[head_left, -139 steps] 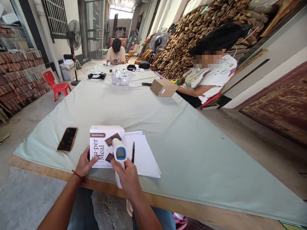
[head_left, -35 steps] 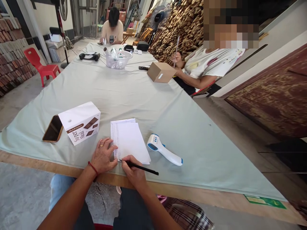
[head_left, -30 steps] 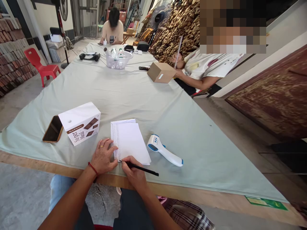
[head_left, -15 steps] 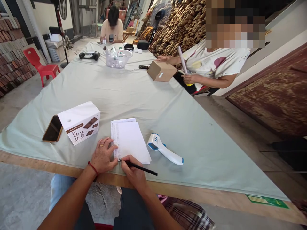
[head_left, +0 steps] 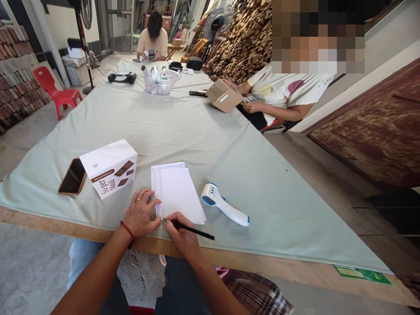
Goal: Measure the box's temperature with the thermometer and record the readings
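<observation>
Clear plastic basin, far, a bit left of ctr: holds several plastic bottles, some poking above rim. White NutriMotion box, near left on tablecloth: contents can't be seen. Cardboard box, far right, tilted, held at its right end by a seated person; inside not visible.

L hand palm down, fingers spread, nothing gripped; fingertips press L edge of paper sheets, which lie near ctr w/ handwriting down L side. R hand closed in a pinch on black pen, tip at near L corner of paper, shaft slanting right & nearer. Both forearms come in from near edge.

White/blue thermometer lies right of paper, apart from R hand. Phone left of white box, partly hidden by it; can't tell if touching.
</observation>
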Tool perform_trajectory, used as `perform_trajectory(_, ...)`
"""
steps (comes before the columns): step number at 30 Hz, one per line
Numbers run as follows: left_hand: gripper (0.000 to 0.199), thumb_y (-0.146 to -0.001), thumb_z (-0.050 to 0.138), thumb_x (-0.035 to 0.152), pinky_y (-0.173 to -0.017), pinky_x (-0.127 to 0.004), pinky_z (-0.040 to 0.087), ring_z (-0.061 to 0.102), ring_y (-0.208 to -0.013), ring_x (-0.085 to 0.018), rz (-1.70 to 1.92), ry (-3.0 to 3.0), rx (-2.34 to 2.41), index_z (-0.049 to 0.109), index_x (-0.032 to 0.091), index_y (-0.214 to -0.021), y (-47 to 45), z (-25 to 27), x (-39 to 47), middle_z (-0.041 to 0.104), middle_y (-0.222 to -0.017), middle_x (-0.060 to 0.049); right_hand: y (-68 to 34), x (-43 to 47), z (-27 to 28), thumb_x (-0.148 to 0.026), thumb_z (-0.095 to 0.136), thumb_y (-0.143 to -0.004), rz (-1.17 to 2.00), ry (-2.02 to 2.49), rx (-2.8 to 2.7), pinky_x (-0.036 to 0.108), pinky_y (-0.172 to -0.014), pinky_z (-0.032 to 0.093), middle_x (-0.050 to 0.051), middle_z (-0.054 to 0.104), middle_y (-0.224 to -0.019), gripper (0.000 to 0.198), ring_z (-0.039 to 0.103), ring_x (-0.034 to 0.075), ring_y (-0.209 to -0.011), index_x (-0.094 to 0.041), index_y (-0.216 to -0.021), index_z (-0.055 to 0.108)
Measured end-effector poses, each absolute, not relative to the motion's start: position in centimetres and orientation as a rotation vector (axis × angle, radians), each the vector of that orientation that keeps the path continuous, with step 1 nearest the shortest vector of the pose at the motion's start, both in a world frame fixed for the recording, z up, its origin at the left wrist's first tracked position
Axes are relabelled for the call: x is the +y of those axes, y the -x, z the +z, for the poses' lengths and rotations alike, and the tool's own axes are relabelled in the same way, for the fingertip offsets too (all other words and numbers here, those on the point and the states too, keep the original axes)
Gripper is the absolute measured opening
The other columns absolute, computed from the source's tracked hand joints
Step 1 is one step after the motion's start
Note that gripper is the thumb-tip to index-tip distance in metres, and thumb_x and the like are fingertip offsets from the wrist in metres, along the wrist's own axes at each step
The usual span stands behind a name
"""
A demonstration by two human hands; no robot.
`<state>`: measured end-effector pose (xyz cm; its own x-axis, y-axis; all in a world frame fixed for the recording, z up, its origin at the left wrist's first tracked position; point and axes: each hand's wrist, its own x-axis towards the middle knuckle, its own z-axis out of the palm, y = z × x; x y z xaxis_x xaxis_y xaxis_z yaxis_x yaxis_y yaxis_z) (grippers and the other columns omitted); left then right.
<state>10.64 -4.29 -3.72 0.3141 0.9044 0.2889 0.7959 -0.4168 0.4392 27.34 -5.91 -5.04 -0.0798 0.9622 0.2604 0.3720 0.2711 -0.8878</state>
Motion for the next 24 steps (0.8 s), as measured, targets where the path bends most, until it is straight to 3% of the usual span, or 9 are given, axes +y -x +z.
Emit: perform_trajectory(24,0.041,-0.071,0.066,0.024,-0.116,-0.054,0.025,0.039,-0.132,-0.031,0.753,-2.366,1.543,0.06,0.022,-0.111,-10.55,-3.89,-4.22,0.052,-0.13,-0.011,-27.38,-5.91,-5.65,-0.025,0.051,-0.075,0.812,1.254,-1.602,0.024,-0.052,0.041,-0.003,0.054,-0.056,0.013,0.05,0.013,-0.053,-0.021,-0.064,0.055)
